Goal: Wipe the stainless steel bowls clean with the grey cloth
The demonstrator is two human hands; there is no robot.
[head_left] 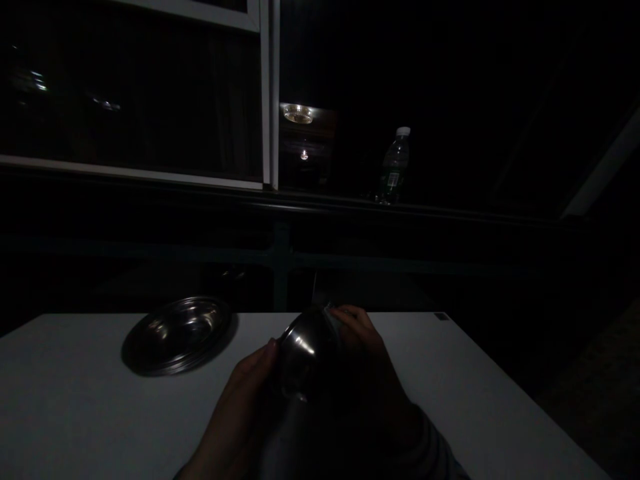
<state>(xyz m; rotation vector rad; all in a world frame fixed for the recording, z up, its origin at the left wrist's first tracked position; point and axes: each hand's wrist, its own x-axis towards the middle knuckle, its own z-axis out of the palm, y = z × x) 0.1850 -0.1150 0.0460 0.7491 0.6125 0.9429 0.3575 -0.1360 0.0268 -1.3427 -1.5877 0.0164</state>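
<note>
Darkness covers most of the room, with white window frames (267, 93) standing out beyond the grips and a ceiling lamp (298, 114) showing small and bright beside them. Nearer to me, a pale desk (75, 400) spreads out on both sides of the person's hands.

Off to the left of the left grip (243, 390), and a little beyond it, a wide, shallow metal basin (177, 337) sits on the desk, its rim ringed with several lines; all I can make out in its hollow is glints of light. Well beyond the right grip (367, 353), on a ledge (320, 205) by the window, stands a clear plastic bottle (397, 167) with a white cap; how much it holds I can't tell.

Between the two grips is a metal bowl (303, 353), rounded, smooth and dark, with a hard white gleam on its curved outside. The left grip is closed on its near left side. The right grip has its fingers bent at the far right side, where something pale shows against the metal; whether they clasp that or the bowl itself is too dark to say. A striped sleeve (434, 447) covers the right forearm.

On the bottle, a greenish label carries a pale printed block, too small to read.
</note>
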